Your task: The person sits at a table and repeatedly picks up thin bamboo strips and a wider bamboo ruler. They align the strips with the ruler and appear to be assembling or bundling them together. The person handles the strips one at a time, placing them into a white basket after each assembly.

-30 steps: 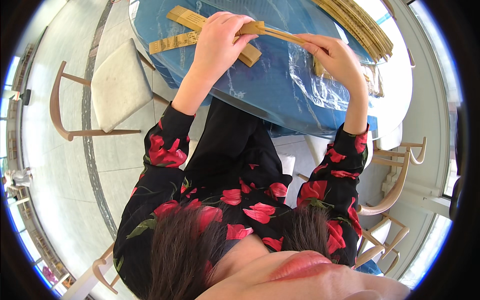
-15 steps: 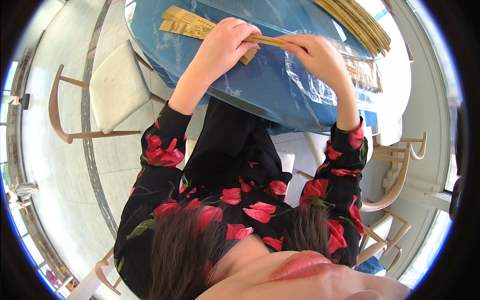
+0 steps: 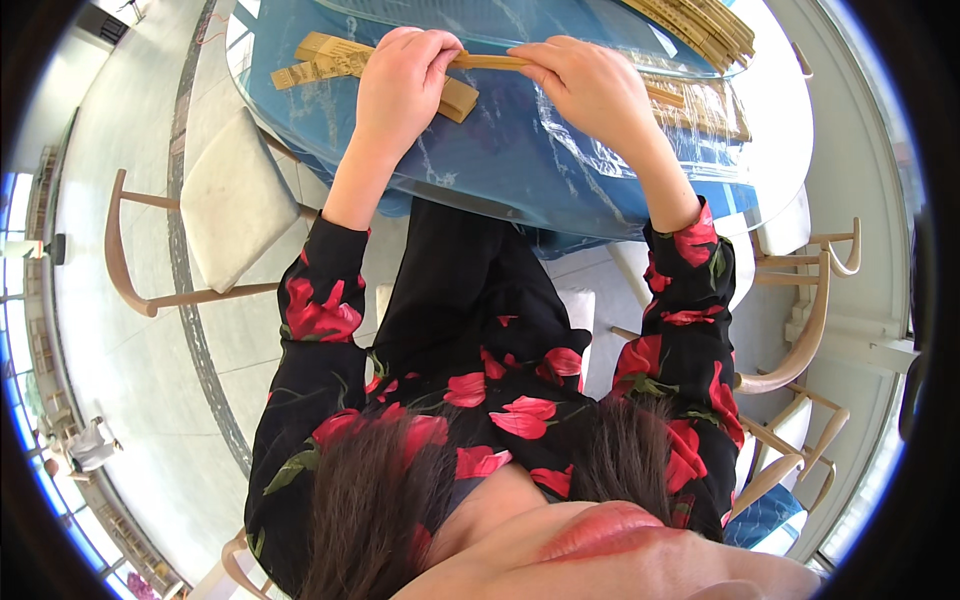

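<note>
Level above the table's near edge, a thin bundle of pale wooden sticks, apparently chopsticks [image 3: 490,62], runs between my hands. My left hand [image 3: 405,82] pinches its left end with curled fingers. On the other end, my right hand [image 3: 592,88] closes thumb against fingers. Beneath my left hand lie flat tan paper strips [image 3: 330,58], some with dark print; their other end, a plain folded tan piece [image 3: 458,100], sticks out to the right of that hand. How many sticks I hold cannot be made out.
A fanned pile of tan printed strips [image 3: 700,35] lies at the far right of the blue-covered table [image 3: 500,160]. Crinkled clear plastic [image 3: 600,150] and a wrapped tan bundle [image 3: 722,122] sit near my right forearm. Wooden chairs stand left [image 3: 225,200] and right [image 3: 810,320].
My view has shifted slightly, so hands, strips and table appear farther left and higher. Both hands keep their hold on the chopsticks, which look much the same.
</note>
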Tool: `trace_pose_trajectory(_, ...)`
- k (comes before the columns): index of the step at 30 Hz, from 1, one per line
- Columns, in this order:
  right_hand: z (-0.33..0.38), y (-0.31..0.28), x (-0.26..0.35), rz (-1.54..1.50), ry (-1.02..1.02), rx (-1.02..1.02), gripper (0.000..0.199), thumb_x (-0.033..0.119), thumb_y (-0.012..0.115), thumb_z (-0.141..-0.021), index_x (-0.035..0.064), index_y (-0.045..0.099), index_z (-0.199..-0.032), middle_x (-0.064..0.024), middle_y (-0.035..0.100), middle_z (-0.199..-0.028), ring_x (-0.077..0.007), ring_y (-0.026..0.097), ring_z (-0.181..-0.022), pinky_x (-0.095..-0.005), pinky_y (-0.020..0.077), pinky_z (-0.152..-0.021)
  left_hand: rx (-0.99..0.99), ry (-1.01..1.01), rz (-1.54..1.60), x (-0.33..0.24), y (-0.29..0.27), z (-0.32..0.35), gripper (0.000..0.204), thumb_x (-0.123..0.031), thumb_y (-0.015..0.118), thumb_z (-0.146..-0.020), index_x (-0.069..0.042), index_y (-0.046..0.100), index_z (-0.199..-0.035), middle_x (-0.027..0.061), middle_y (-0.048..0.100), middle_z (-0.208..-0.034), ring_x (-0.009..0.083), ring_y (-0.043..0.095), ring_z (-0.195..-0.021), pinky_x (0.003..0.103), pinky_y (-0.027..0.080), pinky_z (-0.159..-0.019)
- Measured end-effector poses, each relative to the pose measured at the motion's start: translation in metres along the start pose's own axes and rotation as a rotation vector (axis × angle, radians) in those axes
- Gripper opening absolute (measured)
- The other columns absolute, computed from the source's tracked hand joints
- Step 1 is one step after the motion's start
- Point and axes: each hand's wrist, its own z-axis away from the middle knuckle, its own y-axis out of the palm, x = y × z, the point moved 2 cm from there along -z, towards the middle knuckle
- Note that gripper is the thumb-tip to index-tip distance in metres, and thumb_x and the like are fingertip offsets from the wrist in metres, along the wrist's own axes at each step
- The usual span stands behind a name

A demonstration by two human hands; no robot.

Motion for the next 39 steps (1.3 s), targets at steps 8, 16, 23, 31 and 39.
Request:
trace_pose_trajectory(8,-0.004,0.001,0.017,-0.267,0.148,-0.067,0.024,0.026,0.062,-0.100,0.0124,0.071,-0.118,-0.0130,0.072,-0.092,-0.0371,0.068,-0.087,-0.0449,0.0539,-0.074,-0.100,0.367,-0.223,-0.048,0.001,-0.032,0.012,-0.005,0.075,-0.083,-0.008,0.072,-0.094,-0.0005,0.073,-0.110,0.0256,0.065,-0.105,0.036,0.051,-0.093)
trace_pose_trajectory(16,-0.008,-0.002,-0.005,-0.643,0.267,-0.077,0.024,0.022,0.065,-0.101,0.0085,0.072,-0.120,-0.0063,0.059,-0.072,-0.0169,0.050,-0.062,-0.0313,0.0428,-0.060,-0.206,-0.477,0.791,-0.016,0.005,-0.005,0.028,-0.030,0.064,-0.105,-0.003,0.063,-0.112,0.0016,0.065,-0.103,0.0080,0.054,-0.081,0.028,0.047,-0.074)
trace_pose_trajectory(23,-0.010,0.002,0.011,-0.944,0.293,0.310,0.022,0.023,0.061,-0.104,0.0032,0.070,-0.106,0.0014,0.054,-0.068,-0.0067,0.048,-0.060,-0.0260,0.0398,-0.057,-0.218,-0.497,1.648,-0.044,0.008,-0.019,0.037,-0.035,0.045,-0.112,-0.005,0.055,-0.131,0.0056,0.060,-0.116,0.0138,0.053,-0.088,0.045,0.047,-0.103)
trace_pose_trajectory(31,-0.005,-0.001,-0.002,-1.004,0.393,0.587,0.044,0.041,0.050,-0.109,0.0016,0.070,-0.113,0.0040,0.054,-0.065,-0.0043,0.049,-0.056,-0.0218,0.0382,-0.054,-0.478,-0.521,2.044,0.069,-0.019,-0.015,0.038,-0.035,0.033,-0.115,-0.008,0.049,-0.094,-0.0003,0.037,-0.074,0.0148,0.037,-0.066,0.036,0.041,-0.082)
trace_pose_trajectory(39,-0.005,0.008,-0.009,-1.181,0.510,0.602,0.043,0.044,0.053,-0.108,0.0057,0.063,-0.092,0.0047,0.050,-0.063,-0.0022,0.044,-0.051,-0.0197,0.0312,-0.047,-0.647,-0.591,2.078,0.091,-0.045,-0.001,0.056,-0.051,0.020,-0.113,-0.007,0.047,-0.091,0.0010,0.035,-0.071,0.0169,0.036,-0.063,0.036,0.039,-0.077)
